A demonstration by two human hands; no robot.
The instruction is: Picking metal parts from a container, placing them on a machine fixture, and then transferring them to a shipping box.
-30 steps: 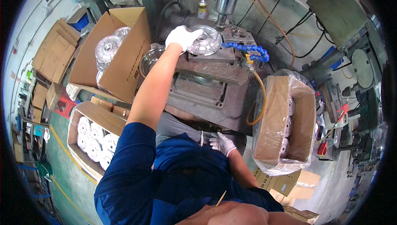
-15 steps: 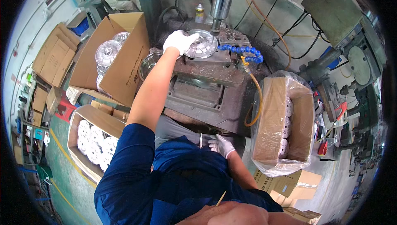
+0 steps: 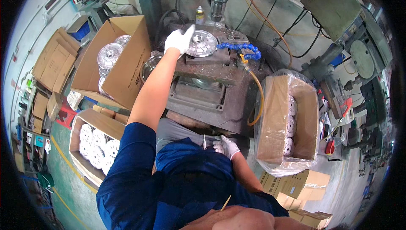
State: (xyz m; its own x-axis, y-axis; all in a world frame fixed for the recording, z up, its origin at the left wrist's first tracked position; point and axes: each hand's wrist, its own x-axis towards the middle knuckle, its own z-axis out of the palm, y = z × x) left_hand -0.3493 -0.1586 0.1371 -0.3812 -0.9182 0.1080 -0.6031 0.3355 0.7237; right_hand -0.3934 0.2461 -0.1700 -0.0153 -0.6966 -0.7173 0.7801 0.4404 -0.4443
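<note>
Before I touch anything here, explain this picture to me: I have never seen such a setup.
There is no robot, just a person in gloves, seen from above by a wide camera worn on the head; that is why straight edges bend.

The left hand is at the left edge of a shiny metal disc; how firmly it grips, I cannot tell. The disc lies on a metal block on the machine, with a metal shaft beyond it and a blue hose at its right. The right hand is low, near the lap, with nothing visible in it.

More discs sit in cardboard boxes on both sides.
</note>
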